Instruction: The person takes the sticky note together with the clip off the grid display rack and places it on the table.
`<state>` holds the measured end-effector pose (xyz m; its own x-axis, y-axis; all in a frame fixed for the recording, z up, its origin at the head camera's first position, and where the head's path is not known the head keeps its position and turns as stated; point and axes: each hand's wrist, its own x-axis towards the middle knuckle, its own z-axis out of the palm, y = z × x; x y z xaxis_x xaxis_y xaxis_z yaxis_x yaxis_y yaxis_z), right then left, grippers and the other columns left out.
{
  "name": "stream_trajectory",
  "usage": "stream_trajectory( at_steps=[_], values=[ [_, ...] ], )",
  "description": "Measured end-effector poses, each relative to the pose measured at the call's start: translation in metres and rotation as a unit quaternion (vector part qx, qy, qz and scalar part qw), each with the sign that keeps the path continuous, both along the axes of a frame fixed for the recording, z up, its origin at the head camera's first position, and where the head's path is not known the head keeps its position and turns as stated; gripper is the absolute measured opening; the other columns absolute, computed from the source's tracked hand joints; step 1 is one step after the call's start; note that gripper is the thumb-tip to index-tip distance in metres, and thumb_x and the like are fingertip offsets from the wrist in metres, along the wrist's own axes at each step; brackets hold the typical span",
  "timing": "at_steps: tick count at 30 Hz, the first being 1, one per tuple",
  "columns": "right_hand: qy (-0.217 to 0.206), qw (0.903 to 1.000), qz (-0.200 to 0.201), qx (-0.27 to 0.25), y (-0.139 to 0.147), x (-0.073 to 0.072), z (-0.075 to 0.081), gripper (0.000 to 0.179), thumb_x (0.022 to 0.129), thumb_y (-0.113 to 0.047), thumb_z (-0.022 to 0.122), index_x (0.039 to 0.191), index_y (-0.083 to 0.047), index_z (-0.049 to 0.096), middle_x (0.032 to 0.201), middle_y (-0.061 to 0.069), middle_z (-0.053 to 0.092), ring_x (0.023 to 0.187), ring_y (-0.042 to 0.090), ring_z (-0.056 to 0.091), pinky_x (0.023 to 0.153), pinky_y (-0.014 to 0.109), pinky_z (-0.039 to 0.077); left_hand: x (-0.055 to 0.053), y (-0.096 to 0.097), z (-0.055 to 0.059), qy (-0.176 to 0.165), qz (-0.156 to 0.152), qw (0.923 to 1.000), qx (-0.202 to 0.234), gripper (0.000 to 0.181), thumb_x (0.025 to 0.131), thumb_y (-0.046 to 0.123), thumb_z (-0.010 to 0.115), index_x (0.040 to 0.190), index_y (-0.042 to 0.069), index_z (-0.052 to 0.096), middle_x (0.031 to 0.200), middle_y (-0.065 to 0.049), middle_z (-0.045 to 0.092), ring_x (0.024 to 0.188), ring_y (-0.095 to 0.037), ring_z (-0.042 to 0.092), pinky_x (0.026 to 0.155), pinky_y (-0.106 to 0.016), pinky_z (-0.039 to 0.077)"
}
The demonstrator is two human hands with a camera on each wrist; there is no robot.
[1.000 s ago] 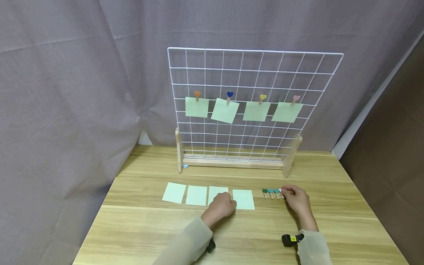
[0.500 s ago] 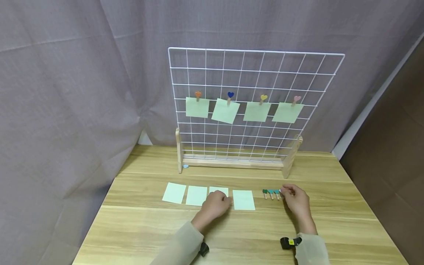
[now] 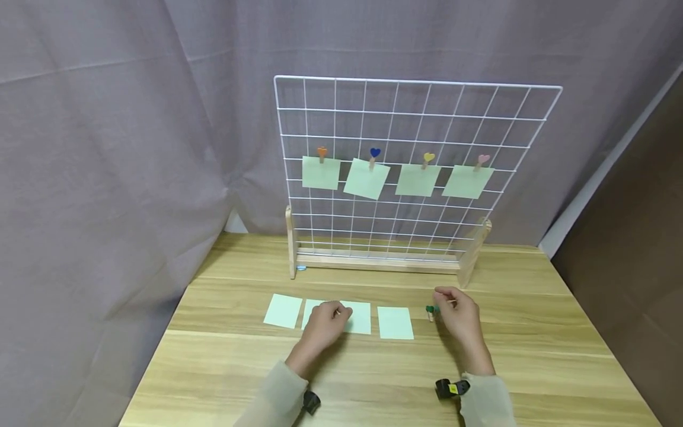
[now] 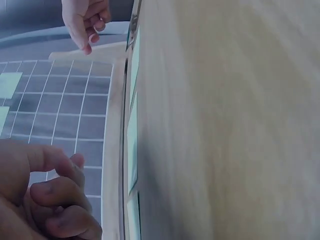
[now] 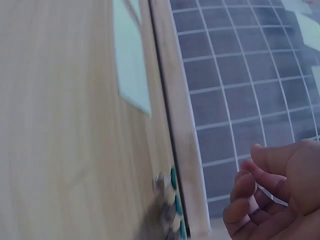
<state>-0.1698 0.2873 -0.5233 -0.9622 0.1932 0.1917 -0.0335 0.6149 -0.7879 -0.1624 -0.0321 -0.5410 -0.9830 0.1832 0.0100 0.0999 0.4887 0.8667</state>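
My left hand [image 3: 323,325] is over the row of pale green paper squares on the table, covering part of the second square [image 3: 309,309] and the edge of the third square [image 3: 360,318]. Its fingers are loosely curled, and the left wrist view shows nothing between them. My right hand [image 3: 460,315] hovers over the small heart-topped clothespins; the right wrist view shows its relaxed fingers [image 5: 245,192] apart from them. A dark green clothespin [image 3: 430,313] lies beside its fingertips, and several teal-green tops [image 5: 177,205] appear in the right wrist view. In the head view the hand hides most of them.
Behind stands a white wire grid [image 3: 405,112] in a wooden base [image 3: 379,261]. Several green squares hang on it from heart clothespins: orange [image 3: 322,152], blue, yellow and pink. A small blue item [image 3: 301,268] lies by the base's left foot. A grey curtain [image 3: 133,148] hangs behind.
My left hand has moved left, from between the third and fourth squares to over the second and third. My right hand has shifted left and slightly away from me, over the clothespins.
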Motion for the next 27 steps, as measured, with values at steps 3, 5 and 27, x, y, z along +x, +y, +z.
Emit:
stream_trajectory(
  at_steps=[3,5,27],
  values=[
    [0.001,0.9997,0.014,-0.022,-0.008,-0.001,0.003,0.025,0.107,-0.017,0.064,0.120,0.002,0.073,0.104,0.019,0.073,0.080,0.010,0.059,0.064,0.022,0.050,-0.001,-0.006,0.000,-0.001,0.015,0.9994,0.031,0.029,0.107,0.024,0.061,0.092,0.004,0.074,0.058,0.000,0.056,0.046,-0.009,0.045,0.046,-0.024,0.040],
    [0.003,0.9992,0.018,-0.034,-0.014,-0.003,0.003,0.025,0.106,-0.016,0.065,0.120,0.003,0.073,0.102,0.019,0.073,0.077,0.009,0.059,0.061,0.023,0.051,-0.001,-0.009,0.000,0.005,0.021,0.9987,0.046,0.030,0.108,0.023,0.061,0.091,0.001,0.073,0.058,-0.004,0.059,0.044,-0.009,0.047,0.043,-0.023,0.039],
    [0.062,0.9918,0.096,-0.058,-0.092,-0.025,0.034,0.019,0.103,-0.016,0.070,0.113,-0.001,0.077,0.089,0.012,0.073,0.068,0.011,0.058,0.054,0.023,0.046,-0.014,-0.039,0.005,0.059,0.112,0.9874,0.095,0.033,0.110,0.026,0.056,0.103,-0.003,0.068,0.083,-0.006,0.070,0.063,-0.013,0.054,0.053,-0.023,0.041]
  ],
)
